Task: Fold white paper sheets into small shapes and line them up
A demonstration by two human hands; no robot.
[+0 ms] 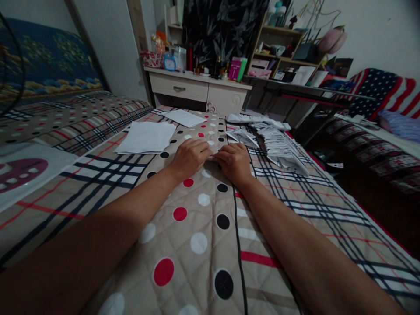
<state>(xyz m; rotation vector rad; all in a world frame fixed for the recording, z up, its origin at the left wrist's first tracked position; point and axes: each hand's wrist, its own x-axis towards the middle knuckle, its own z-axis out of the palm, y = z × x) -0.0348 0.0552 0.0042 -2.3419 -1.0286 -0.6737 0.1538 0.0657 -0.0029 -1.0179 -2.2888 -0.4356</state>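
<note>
My left hand (191, 159) and my right hand (235, 163) meet low over the dotted part of the bedspread (190, 236), fingers curled and thumbs pressed in. A small pale edge shows between their fingertips, but the hands hide most of it and its kind cannot be made out. Left of my left hand lies a stack of white sheets (146, 138), with another white sheet stack (184, 118) behind it. Beyond my right hand are a white folded packet (243, 137) and a long row of thin white packets (278, 146) leaning on each other.
A white bag with a purple print (29, 170) lies at the left. Behind the bed stands a white dresser (179, 89) holding a blue clock (169, 62), bottles and boxes. A desk with shelves (278, 48) stands at the back right, and a sofa (377, 153) is at the right.
</note>
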